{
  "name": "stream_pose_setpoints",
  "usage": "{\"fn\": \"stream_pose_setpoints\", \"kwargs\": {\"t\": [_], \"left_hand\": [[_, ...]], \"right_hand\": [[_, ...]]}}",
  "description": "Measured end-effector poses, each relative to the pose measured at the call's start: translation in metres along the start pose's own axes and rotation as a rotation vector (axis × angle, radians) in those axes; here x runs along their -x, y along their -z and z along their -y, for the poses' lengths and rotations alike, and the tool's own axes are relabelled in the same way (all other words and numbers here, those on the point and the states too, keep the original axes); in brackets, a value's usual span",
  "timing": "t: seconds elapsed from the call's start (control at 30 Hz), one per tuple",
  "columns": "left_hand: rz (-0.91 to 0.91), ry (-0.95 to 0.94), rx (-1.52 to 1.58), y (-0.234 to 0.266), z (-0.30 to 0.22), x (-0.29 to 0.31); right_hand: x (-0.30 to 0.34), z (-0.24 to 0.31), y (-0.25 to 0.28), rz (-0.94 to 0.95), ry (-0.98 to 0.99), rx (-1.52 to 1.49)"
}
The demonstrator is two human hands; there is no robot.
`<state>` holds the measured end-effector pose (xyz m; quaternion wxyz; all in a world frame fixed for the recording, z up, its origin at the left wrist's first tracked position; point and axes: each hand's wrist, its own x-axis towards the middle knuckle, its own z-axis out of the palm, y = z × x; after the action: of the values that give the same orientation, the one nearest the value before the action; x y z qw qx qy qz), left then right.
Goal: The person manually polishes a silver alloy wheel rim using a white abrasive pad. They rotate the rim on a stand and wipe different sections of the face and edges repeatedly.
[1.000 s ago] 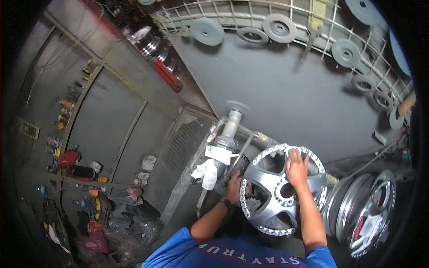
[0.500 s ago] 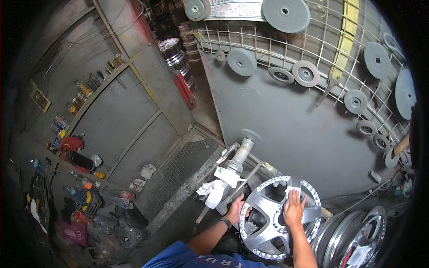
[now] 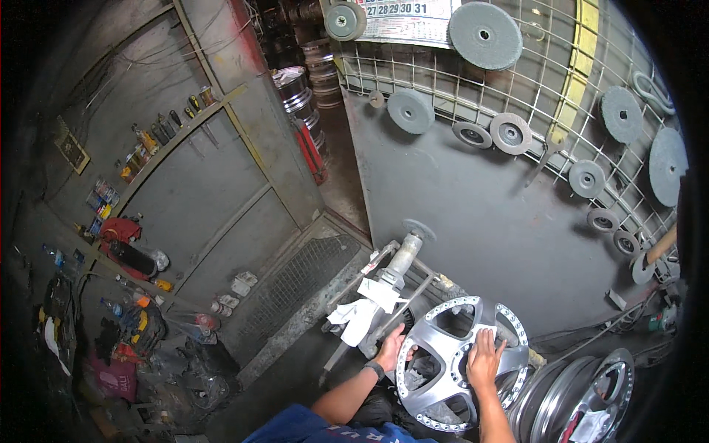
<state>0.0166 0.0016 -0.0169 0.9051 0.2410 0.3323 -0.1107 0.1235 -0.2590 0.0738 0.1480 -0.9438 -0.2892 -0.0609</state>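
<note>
A silver alloy wheel face (image 3: 432, 353), with broad spokes and small studs around its rim, lies tilted in front of me. My left hand (image 3: 394, 348) grips its left edge, fingers curled around the rim. My right hand (image 3: 484, 359) presses a small white sheet (image 3: 485, 328) against a spoke near the top right. Most of that sheet is under the fingers, and I cannot tell whether it is paper or cloth. Beyond my left hand stands a grinding machine (image 3: 405, 255) with a disc on its shaft and white sheets (image 3: 358, 314) draped over it.
More wheels (image 3: 565, 391) stand at the lower right, close to my right forearm. Grinding discs (image 3: 485, 35) hang on a wire grid (image 3: 428, 74) over a grey panel. A tool shelf (image 3: 173, 136) and a cluttered heap (image 3: 170, 347) are at the left.
My right hand and the white sheet have shifted slightly down along the spoke. My left hand keeps its hold on the rim. The view has tilted a little upward.
</note>
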Motion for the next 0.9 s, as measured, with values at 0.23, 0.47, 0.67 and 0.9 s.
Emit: {"fn": "stream_pose_setpoints", "kwargs": {"t": [0.23, 0.47, 0.67, 0.9], "left_hand": [[0.057, -0.023, -0.083, 0.012, -0.008, -0.016], [-0.139, -0.042, -0.056, -0.013, -0.004, 0.003], [-0.212, -0.003, -0.044, -0.028, -0.016, 0.014], [-0.101, 0.003, -0.056, -0.023, -0.018, 0.014]], "right_hand": [[-0.087, -0.023, -0.013, 0.209, -0.106, 0.014], [-0.007, 0.007, -0.010, -0.109, -0.068, 0.006], [0.005, 0.009, -0.018, -0.128, -0.103, 0.027], [0.033, 0.015, -0.004, -0.171, -0.364, 0.043]]}}
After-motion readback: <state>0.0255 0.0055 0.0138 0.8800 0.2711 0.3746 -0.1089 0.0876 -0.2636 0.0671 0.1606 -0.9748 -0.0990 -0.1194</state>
